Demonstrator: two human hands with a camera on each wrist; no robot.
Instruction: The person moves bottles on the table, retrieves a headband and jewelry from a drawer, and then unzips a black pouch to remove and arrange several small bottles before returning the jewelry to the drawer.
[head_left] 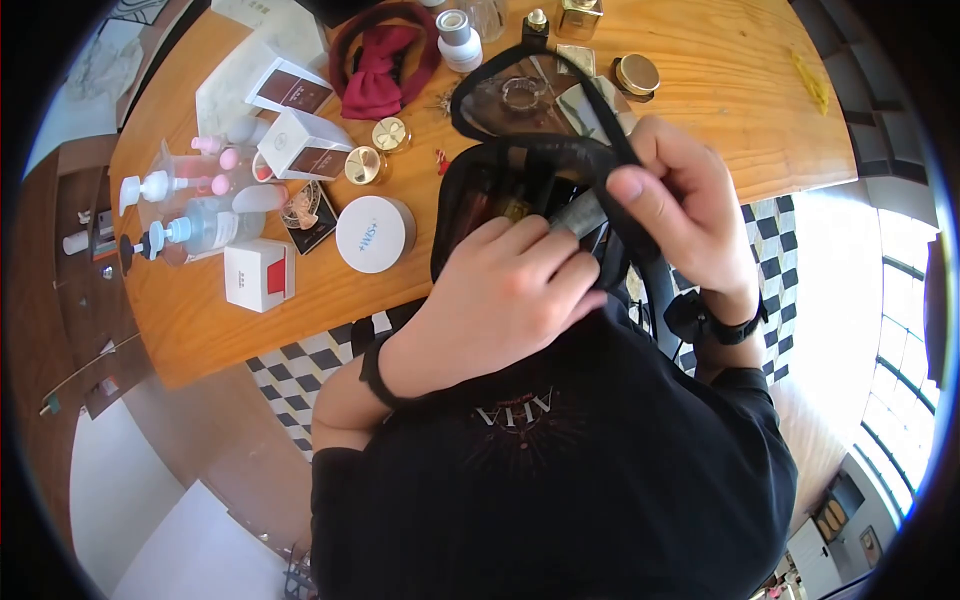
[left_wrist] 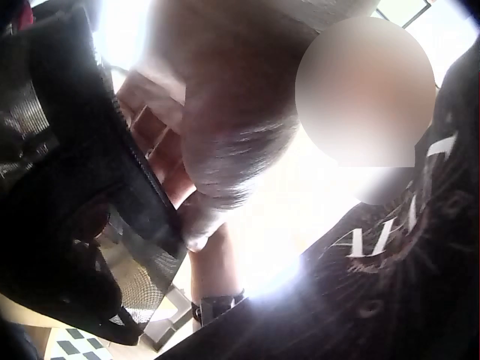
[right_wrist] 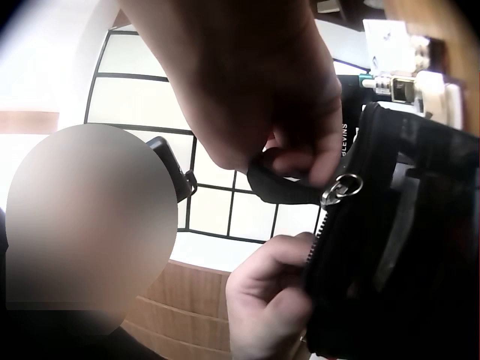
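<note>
A black zip pouch (head_left: 455, 200) with a see-through mesh lid stands unzipped at the table's front edge, its lid (head_left: 500, 95) raised. Inside it several small cosmetic items show, among them a grey tube-like piece (head_left: 582, 214). My left hand (head_left: 510, 300) bends its fingers over the near rim; the fingertips are hidden. With curled fingers and thumb, my right hand (head_left: 690, 205) grips the pouch's right side by the lid. In the right wrist view the right hand (right_wrist: 277, 127) pinches a black fabric loop beside the zipper pull (right_wrist: 341, 189), and the left hand (right_wrist: 270, 300) is lower along the zipper.
Left of the pouch stand a white round jar (head_left: 375, 234), a white box (head_left: 258, 275), pump bottles (head_left: 210, 228) and a brown-white box (head_left: 303, 148). A red bow headband (head_left: 385, 70), a white bottle (head_left: 459, 42) and a gold-lidded jar (head_left: 637, 74) are further back on the wooden table (head_left: 740, 110).
</note>
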